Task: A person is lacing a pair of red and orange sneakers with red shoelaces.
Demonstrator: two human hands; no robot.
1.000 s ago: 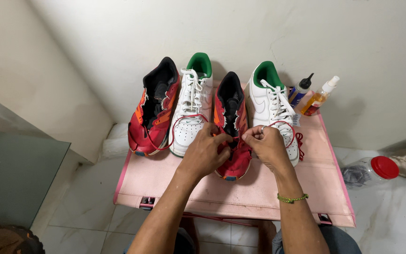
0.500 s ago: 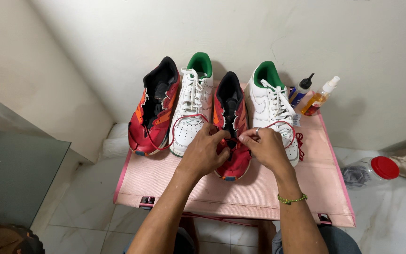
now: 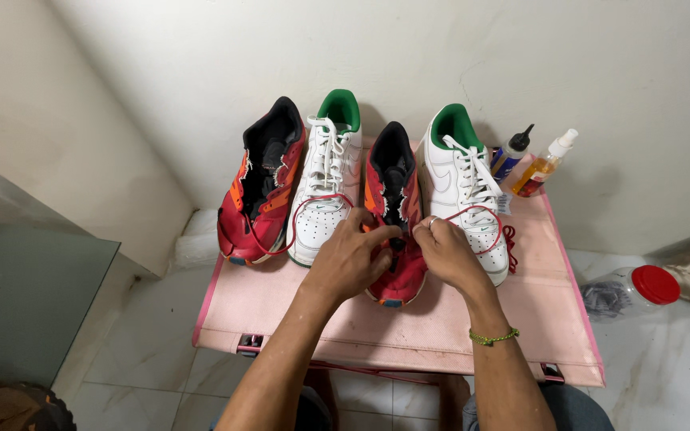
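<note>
Your arms are bare, no sleeves. Right hand [image 3: 447,254]: silver ring on a finger, green bead bracelet [image 3: 493,338] at wrist. Left hand [image 3: 350,260]: nothing worn.

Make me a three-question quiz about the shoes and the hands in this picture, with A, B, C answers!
1. Where do the two bottles stand?
A. right of the shoes
B. left of the shoes
C. on the floor

2. How many white shoes have green lining?
A. one
B. two
C. four

3. What are the hands doing?
A. resting flat
B. pinching a red lace
C. holding a bottle

Answers:
1 A, they stand beside the far right white shoe.
2 B, two alternate with two red shoes.
3 B, the left hand and right hand grip the red lace over a red shoe.
</note>
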